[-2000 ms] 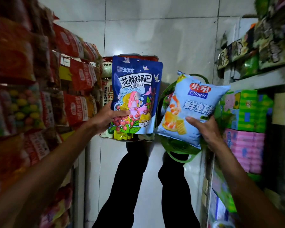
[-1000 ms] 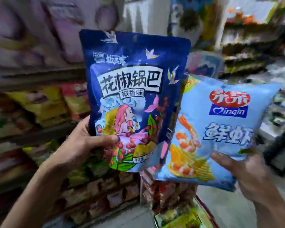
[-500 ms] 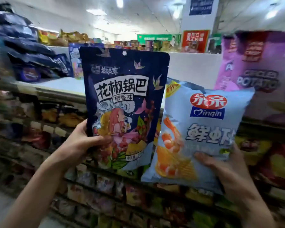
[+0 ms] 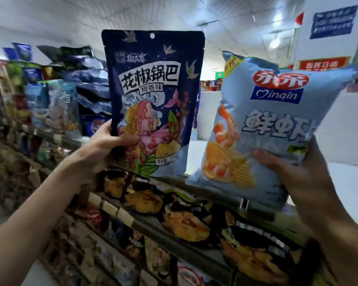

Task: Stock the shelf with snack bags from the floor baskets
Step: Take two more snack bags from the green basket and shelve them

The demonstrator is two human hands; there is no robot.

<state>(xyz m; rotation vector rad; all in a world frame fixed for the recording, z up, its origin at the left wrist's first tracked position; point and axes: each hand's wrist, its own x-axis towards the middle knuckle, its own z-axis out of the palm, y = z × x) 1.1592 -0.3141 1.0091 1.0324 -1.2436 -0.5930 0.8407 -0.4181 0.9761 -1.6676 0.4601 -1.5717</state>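
fig. two snack bags raised to the top tier. my left hand (image 4: pixel 105 145) grips the dark navy flat stand-up foil pouch (image 4: pixel 153 89) by its lower left edge. the thumb presses across the printed front and the fingers curl behind, so the pouch stands upright with its label facing me. my right hand (image 4: pixel 298 178) cups the pale blue puffed pillow bag of prawn crisps (image 4: pixel 267 120) from below, thumb on the front, fingers mostly hidden behind. the bag tilts a little to the right. i judge this loose hold spares the air-filled pack and its brittle contents. the bags are side by side; i cannot tell whether their lower corners touch. i hold both high and face-forward because, as i read it, the flat white top shelf (image 4: pixel 351 182) behind them is the target, and its front edge lies just under the bags. a heap of dark crumpled bags (image 4: pixel 87 79) lies on that tier to the left. black-and-orange packets (image 4: pixel 184 215) fill the tier below. the floor baskets are out of view. neither bag is set down yet.
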